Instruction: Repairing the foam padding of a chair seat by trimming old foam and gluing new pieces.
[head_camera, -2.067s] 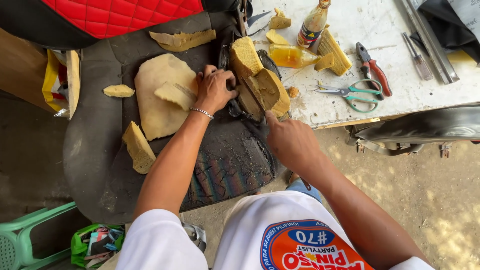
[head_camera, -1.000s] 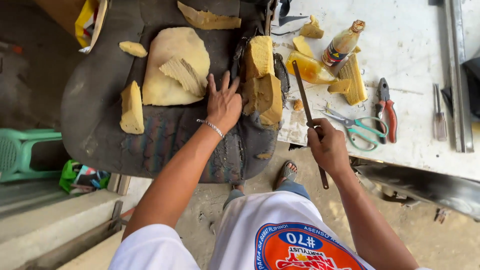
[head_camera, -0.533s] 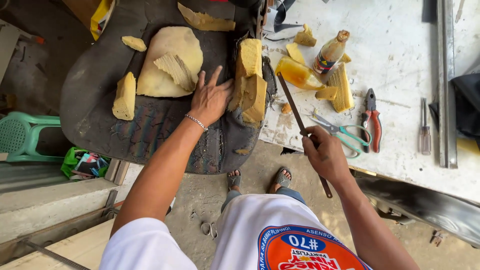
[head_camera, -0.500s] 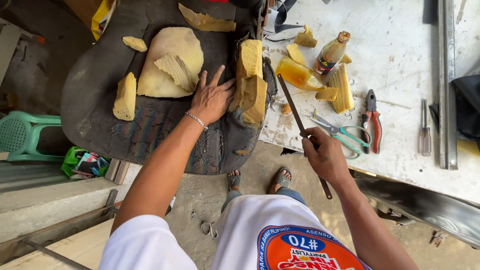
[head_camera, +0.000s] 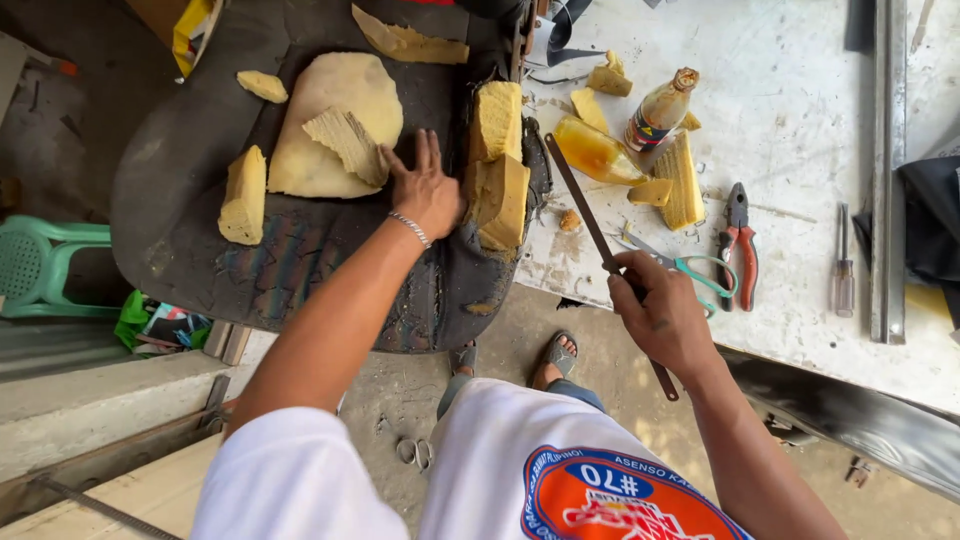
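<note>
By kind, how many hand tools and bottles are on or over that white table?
Bottles: 2
Scissors: 1
Pliers: 1
Screwdriver: 1
Long blade, held in the right hand: 1
Total: 6

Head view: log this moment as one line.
left hand: flat on seat cushion, beside foam block | right hand: grips long blade | scissors: on table

Yellow foam block (head_camera: 497, 165) – dark seat (head_camera: 180, 200) (ridged)
</note>
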